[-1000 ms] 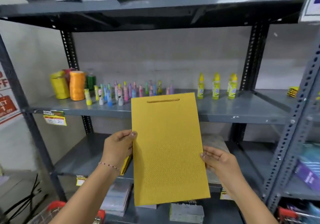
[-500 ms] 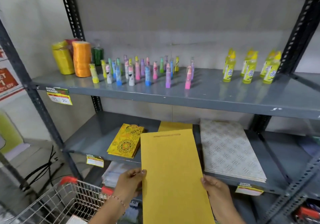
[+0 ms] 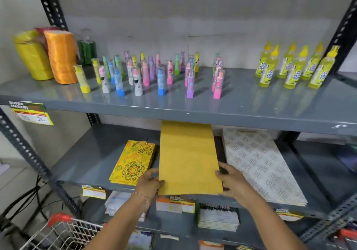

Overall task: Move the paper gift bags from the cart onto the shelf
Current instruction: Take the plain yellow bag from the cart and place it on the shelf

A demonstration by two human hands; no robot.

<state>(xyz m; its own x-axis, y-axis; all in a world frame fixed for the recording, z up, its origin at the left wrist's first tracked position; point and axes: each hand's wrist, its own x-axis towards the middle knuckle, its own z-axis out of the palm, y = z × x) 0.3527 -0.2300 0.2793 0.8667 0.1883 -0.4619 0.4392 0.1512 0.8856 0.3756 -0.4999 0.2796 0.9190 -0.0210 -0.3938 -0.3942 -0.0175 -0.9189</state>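
Both hands on the plain yellow gift bag (image 3: 189, 157), one at each lower corner: left hand (image 3: 149, 184) gripping the bag's left edge, fingers curled over it; right hand (image 3: 232, 181) pressed against the right edge, fingers spread. Hands apart, the bag's width between them. Bag lies flat on the lower shelf (image 3: 87, 158), its near edge at the shelf's front lip, its far end running back under the shelf above. Left to right along this lower shelf: a patterned yellow floral bag (image 3: 133, 162) lying flat just beside the plain one, then the plain bag, then a stack of white patterned sheets (image 3: 258, 164) close on the right. Upper shelf (image 3: 193, 106), same order: yellow and orange ribbon spools (image 3: 58, 56), a cluster of small coloured upright tubes (image 3: 152, 73), yellow glue bottles (image 3: 295, 66). Price tag (image 3: 32, 113) hangs from the upper shelf's left front edge. Wire cart (image 3: 63, 232) with red handle sits bottom left, below the left arm.
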